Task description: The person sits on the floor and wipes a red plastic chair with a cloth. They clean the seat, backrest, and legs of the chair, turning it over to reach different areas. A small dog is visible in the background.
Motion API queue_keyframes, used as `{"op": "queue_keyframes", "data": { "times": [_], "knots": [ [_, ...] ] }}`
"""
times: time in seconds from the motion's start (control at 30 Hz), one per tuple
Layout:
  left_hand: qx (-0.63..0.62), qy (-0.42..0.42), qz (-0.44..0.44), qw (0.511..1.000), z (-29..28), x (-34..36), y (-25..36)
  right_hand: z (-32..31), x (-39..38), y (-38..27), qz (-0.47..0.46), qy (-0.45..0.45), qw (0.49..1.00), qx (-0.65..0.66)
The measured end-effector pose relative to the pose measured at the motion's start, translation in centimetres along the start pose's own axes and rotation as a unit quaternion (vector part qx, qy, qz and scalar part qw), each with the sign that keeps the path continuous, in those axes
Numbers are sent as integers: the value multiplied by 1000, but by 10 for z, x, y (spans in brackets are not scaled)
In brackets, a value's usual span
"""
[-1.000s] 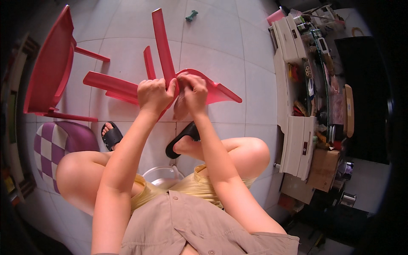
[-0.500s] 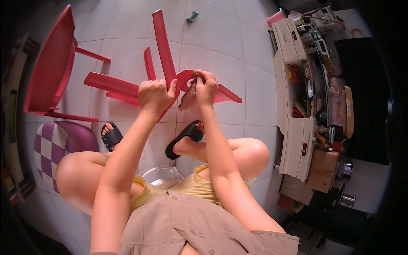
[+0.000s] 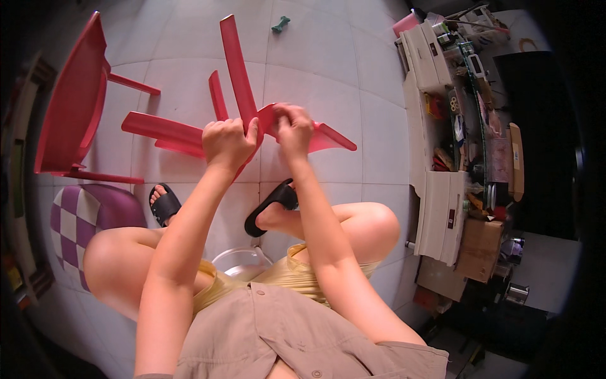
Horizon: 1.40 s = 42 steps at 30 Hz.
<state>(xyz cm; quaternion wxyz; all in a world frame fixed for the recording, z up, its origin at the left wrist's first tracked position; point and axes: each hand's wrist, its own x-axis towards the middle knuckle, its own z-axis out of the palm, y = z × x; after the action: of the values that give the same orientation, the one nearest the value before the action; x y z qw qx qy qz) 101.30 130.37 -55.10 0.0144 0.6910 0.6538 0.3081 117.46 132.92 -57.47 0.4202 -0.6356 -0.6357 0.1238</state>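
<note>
A red plastic chair [image 3: 238, 69] is tipped over in front of me, its legs pointing up and out to the sides. My left hand [image 3: 228, 144] is closed around the chair's frame near its middle. Against the curved red part just to the right is my right hand [image 3: 294, 131], its fingers curled and slightly smeared by motion. The thin brownish cloth it held a moment ago is hidden now, apparently bunched beneath the fingers. A second red plastic chair [image 3: 72, 107] stands at the far left, apart from both hands.
A purple-and-white checked stool seat [image 3: 79, 218] is beside my left knee. A small green dumbbell [image 3: 281, 24] lies on the tiled floor ahead. Along the right runs a white cabinet [image 3: 442, 215] crowded with objects, and a cardboard box [image 3: 481, 249] sits by it.
My right hand has shifted slightly left and up onto the red chair's curved part, and the hanging cloth has gone out of sight. My left hand keeps its grip.
</note>
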Motion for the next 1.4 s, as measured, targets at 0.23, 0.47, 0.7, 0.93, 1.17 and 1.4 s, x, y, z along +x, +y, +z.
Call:
{"op": "queue_keyframes", "data": {
  "times": [0.23, 0.47, 0.7, 0.93, 1.17, 1.4],
  "knots": [
    [-1, 8, 6, 1000, 2, -2, -2, 1, -16, -23, -24, -78, 995, 58],
    [9, 7, 14, 1000, 0, -2, 0, 18, 10, 5, 28, 14, 999, 34],
    [12, 11, 6, 1000, 4, -4, -2, 0, 19, 29, 78, 69, 993, -58],
    [26, 11, 1, 1000, 5, -1, 2, 3, -13, -18, -45, -44, 996, 70],
    [21, -24, 4, 999, 2, 0, -3, 0, -43, -25, 44, -56, 988, 135],
    [40, -17, 8, 999, -1, -1, 9, 11, -25, -18, 31, -6, 995, 94]
  ]
}}
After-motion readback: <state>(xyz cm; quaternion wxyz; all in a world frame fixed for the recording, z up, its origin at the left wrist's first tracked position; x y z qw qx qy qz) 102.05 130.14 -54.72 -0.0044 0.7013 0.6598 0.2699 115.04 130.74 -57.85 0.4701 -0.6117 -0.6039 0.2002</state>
